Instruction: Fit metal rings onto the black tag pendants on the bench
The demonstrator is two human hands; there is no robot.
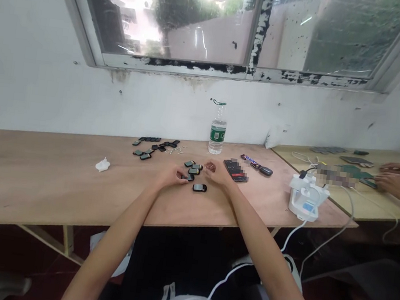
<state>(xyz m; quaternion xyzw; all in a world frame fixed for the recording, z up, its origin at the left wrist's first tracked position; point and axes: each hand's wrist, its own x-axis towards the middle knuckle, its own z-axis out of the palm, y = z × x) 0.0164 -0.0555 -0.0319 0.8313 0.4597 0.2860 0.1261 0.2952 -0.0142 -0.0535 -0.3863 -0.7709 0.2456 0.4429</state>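
My left hand (171, 175) rests on the plywood table (35, 183), its fingertips at a small black rectangular device (188, 177). My right hand (217, 173) lies close by, its fingers curled beside another such device (197, 166). Between the hands sit several of these glossy devices in a loose cluster, with one (199, 187) a little apart at the front. Whether either hand grips one is hidden by the fingers. Farther back lies a scattered group of similar dark pieces (154, 147), with tiny pale bits (176, 150) beside it.
To the right lie a black smartphone (236, 171), a candy bar (250, 162) and a key fob (266, 171). A water bottle (217, 132) stands at the wall. A white charging unit (305, 198) trails cables. On an adjoining table (371, 207), a co-worker's hands (395, 182) work among devices.
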